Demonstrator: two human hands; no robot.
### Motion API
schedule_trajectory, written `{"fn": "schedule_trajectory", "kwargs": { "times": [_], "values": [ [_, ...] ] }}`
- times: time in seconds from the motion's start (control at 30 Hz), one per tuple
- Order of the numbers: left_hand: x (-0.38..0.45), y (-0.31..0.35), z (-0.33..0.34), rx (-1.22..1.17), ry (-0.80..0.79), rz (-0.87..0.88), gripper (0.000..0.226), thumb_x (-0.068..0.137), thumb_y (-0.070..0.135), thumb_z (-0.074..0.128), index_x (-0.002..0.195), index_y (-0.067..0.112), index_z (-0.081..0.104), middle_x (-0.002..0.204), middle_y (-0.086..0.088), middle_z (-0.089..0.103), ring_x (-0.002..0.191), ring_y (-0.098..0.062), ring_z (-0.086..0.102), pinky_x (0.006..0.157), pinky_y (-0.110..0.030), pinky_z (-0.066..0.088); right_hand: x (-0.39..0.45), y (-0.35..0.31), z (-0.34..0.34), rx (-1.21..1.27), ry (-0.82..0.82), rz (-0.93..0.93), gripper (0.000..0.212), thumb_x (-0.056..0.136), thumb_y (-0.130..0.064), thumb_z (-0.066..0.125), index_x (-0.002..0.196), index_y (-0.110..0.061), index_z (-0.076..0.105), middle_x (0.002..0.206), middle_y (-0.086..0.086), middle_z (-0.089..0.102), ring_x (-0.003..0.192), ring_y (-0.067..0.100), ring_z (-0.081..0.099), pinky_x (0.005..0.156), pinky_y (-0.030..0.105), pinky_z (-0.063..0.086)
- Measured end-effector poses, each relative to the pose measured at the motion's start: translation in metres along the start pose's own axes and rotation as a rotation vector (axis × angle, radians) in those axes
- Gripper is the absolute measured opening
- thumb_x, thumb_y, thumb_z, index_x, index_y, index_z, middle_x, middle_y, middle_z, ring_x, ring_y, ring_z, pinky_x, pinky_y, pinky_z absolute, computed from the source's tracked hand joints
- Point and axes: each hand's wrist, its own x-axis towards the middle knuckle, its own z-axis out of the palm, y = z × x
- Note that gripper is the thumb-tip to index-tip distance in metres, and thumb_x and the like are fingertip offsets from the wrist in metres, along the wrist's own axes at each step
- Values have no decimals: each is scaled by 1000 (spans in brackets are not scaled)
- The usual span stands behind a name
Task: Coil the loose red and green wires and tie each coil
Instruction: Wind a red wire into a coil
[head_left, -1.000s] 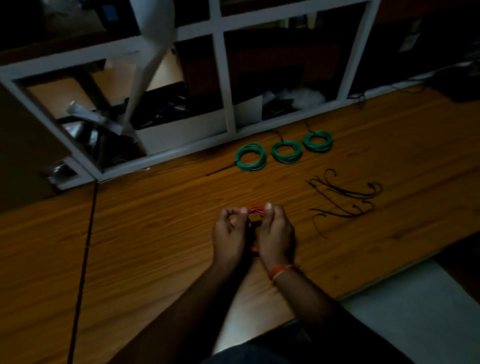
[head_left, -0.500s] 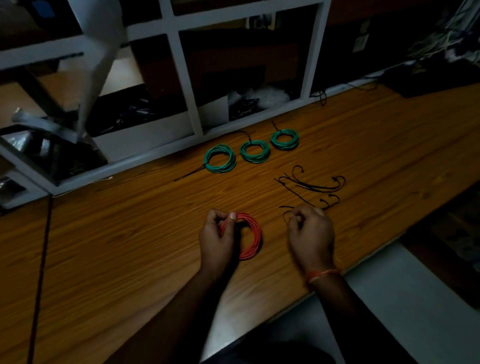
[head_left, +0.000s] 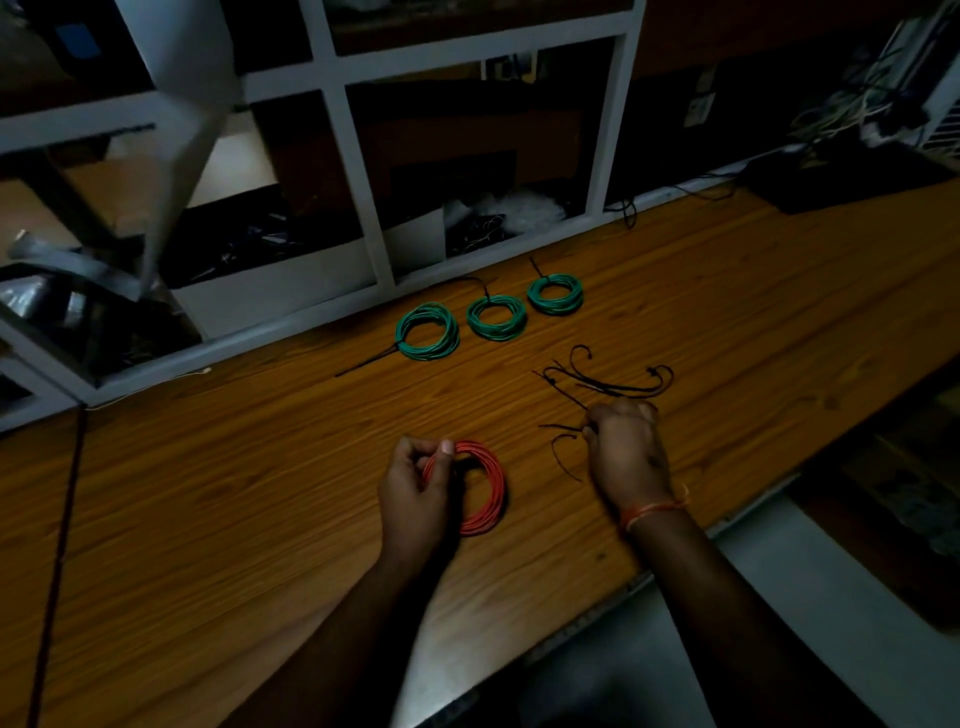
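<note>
Red coil (head_left: 483, 488): round, untied, on the table, pinched at its left rim.
Green coils (head_left: 496, 318): three tied, in a row farther back.

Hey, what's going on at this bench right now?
A person is bundling wire at a wooden bench. The left hand pinches a red coil, not yet tied. The right hand is at a pile of black ties, apparently picking one. Three green coils lie near the shelf, each with a black tie on it.
</note>
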Motion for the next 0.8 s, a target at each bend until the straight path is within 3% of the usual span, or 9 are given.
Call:
{"fn": "schedule_trajectory", "kwargs": {
  "times": [0.13,0.2,0.27,0.37,0.47,0.6,0.8],
  "values": [
    [2,-1,-1,-87,4,-45,11,100,29,64,89,29,62,89,-16,75,85,-40,72,70,-46,53,-13,-3,2,233,138,-198,6,99,-12,55,98,-14,60,105,6,50,94,21,50,73,27,38],
    [3,-1,0,-100,3,-62,10,100,28,63,90,27,60,89,-17,75,80,-36,71,67,-42,51,-26,-12,-6,431,214,-275,7,101,-8,53,101,-12,60,107,2,50,91,12,51,73,16,42],
    [4,-1,0,-116,6,-71,11,101,27,62,94,20,57,89,-17,75,78,-32,70,66,-39,50,-38,-22,-14,635,268,-245,11,103,-7,50,106,-13,59,105,0,56,90,6,54,76,8,42],
    [4,-3,2,-140,6,-85,12,102,25,61,97,15,56,91,-17,75,86,-37,73,72,-45,53,-51,-36,-21,1000,208,-75,10,106,-12,48,107,-14,57,93,1,65,84,10,63,72,21,51],
    [6,-4,2,-160,16,-104,12,102,23,61,97,13,56,89,-17,74,80,-35,71,69,-42,50,-58,-46,-26,1201,161,-52,15,107,-17,46,104,-9,57,88,7,67,78,14,62,70,23,51],
    [10,-4,2,-142,36,-107,14,101,24,62,97,12,56,87,-23,71,71,-26,62,63,-37,45,-70,-61,-23,1285,75,-108,19,105,-21,46,99,-6,57,82,12,64,70,16,58,65,25,48],
    [15,-7,3,-166,75,-122,18,95,31,68,93,16,57,76,-10,68,70,-28,62,67,-44,47,-82,-69,-5,1046,-30,-194,13,106,-11,48,96,-15,56,74,3,65,65,10,61,61,23,48]
  ]
}}
